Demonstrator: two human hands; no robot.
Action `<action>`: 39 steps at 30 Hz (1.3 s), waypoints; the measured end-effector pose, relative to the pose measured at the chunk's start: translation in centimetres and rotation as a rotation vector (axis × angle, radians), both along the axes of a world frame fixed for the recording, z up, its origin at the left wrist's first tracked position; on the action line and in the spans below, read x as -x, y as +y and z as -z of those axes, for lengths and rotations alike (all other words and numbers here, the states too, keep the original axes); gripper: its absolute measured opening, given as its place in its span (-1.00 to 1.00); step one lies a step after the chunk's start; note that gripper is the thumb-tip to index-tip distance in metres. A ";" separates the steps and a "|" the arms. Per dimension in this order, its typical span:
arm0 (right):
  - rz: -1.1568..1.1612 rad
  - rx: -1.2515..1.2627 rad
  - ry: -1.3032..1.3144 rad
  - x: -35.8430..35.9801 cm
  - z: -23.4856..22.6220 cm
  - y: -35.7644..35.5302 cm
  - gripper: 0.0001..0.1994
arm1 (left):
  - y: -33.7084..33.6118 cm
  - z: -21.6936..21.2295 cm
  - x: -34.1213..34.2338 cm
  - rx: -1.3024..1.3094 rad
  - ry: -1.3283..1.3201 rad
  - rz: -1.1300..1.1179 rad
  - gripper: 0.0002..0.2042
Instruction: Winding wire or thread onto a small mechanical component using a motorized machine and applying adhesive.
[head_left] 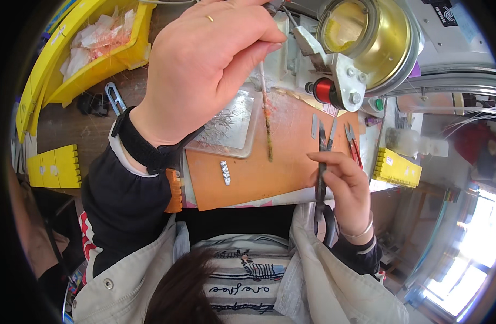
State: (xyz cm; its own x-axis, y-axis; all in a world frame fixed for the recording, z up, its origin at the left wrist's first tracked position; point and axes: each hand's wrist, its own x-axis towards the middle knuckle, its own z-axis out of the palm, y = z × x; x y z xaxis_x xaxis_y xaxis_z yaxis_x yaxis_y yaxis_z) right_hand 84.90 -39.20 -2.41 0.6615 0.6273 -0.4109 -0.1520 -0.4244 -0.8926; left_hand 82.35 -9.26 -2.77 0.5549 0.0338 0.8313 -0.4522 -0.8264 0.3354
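Observation:
My left hand (210, 70) reaches forward over the table, large in view, thumb and index finger pressed together beside the metal machine arm (311, 47). Whatever sits in that pinch is too small or hidden to make out. A pair of dark scissors (320, 186) rests in my right hand (345, 189), blades pointing away and handle loops toward my body. Below my left hand lie a clear tray (247, 127) with many thin metal pieces and a slim stained stick (268, 129). A small silvery strip (225, 173) is on the orange board (226, 197).
A brass-coloured drum (388, 43) and a red roller (324, 90) stand at the far right. Red-handled tweezers (354, 146) and thin blades lie beyond my right hand. Yellow bins (56, 100) with white scraps fill the left, and a yellow comb-edged block (53, 168) sits nearer.

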 end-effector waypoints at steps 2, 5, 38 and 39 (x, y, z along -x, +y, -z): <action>0.097 -0.160 0.232 -0.7 -0.2 -0.2 -0.58 | -0.6 -0.4 0.1 0.000 0.010 -0.022 -0.92; 0.246 -0.401 0.505 -1.3 0.7 -0.4 -0.57 | -0.6 -1.0 0.1 0.004 0.057 -0.028 -0.92; -0.055 -0.186 -1.551 -7.0 -7.4 11.8 -0.73 | -0.1 0.7 0.6 0.081 -0.034 0.136 -0.76; -0.047 -0.181 -1.579 -7.1 -7.2 11.9 -0.73 | -0.1 0.7 0.5 0.081 -0.035 0.134 -0.76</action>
State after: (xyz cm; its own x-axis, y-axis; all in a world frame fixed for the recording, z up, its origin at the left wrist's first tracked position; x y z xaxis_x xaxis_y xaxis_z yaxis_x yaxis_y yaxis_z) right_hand 91.96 -27.33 4.80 0.3117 0.6205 0.7196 0.9456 -0.2770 -0.1708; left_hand 81.83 -9.34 -3.48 0.5294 0.0291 0.8479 -0.5693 -0.7288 0.3805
